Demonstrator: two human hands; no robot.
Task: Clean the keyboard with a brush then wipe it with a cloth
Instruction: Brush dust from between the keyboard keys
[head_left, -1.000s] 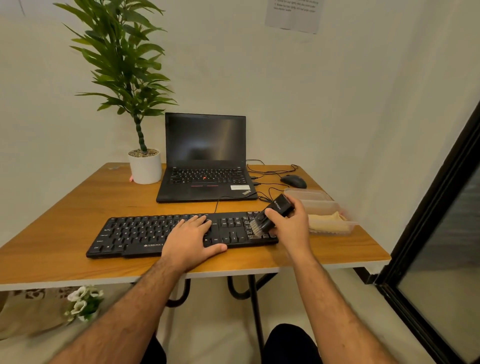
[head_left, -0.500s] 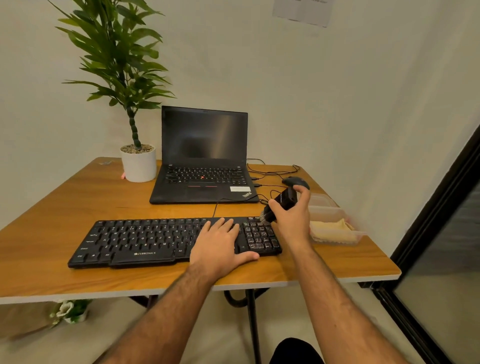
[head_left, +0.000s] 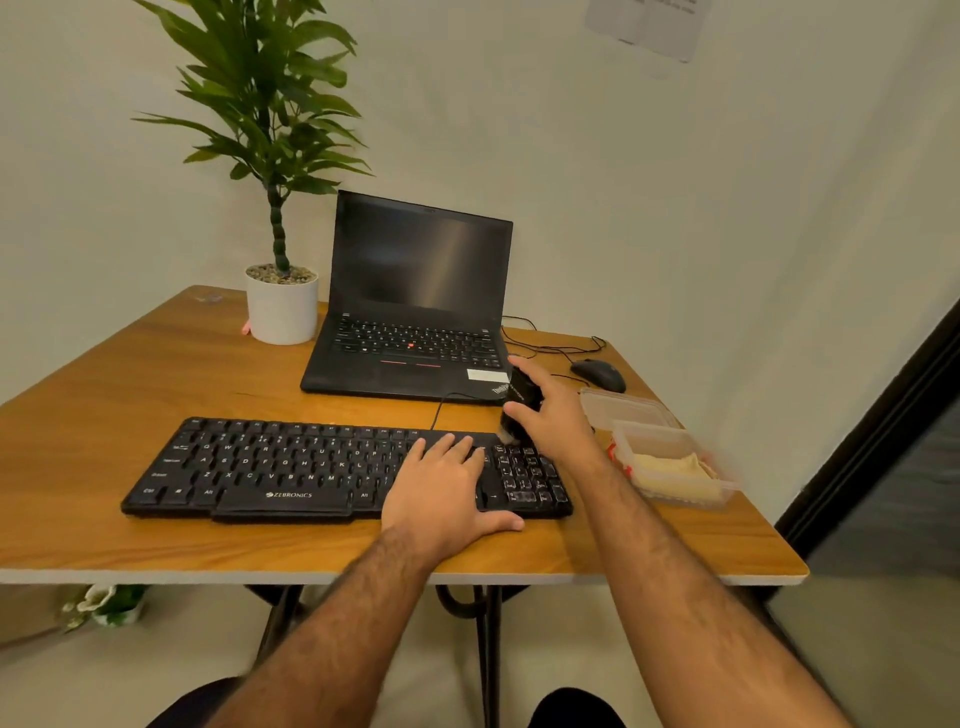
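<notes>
Keyboard (head_left: 291, 470) lies flat across the front of the worktop (head_left: 130, 374), long side parallel to the near edge, cable running back toward the laptop (head_left: 415, 322). L hand (head_left: 441, 491) rests palm-down on its right-centre keys, fingers (head_left: 457, 447) straight and spread, thumb on the worktop just off the front edge; it holds nothing. R hand (head_left: 553, 421) grips the brush (head_left: 522, 397), fingers curled round the black body, thumb on the near side. Brush is tilted, bristles down, tip at the back edge of the numpad; can't tell if bristles touch the keys, that part is blurred. Cloth (head_left: 675, 470), pale yellow, sits in a clear box (head_left: 670, 452) just right of the keyboard, near the worktop's right edge. A 2nd clear box or lid (head_left: 623, 408) sits behind it, touching. Mouse (head_left: 597, 374) is further back, near the laptop's right corner. Potted plant (head_left: 280, 291) stands left of the laptop, by the wall.
</notes>
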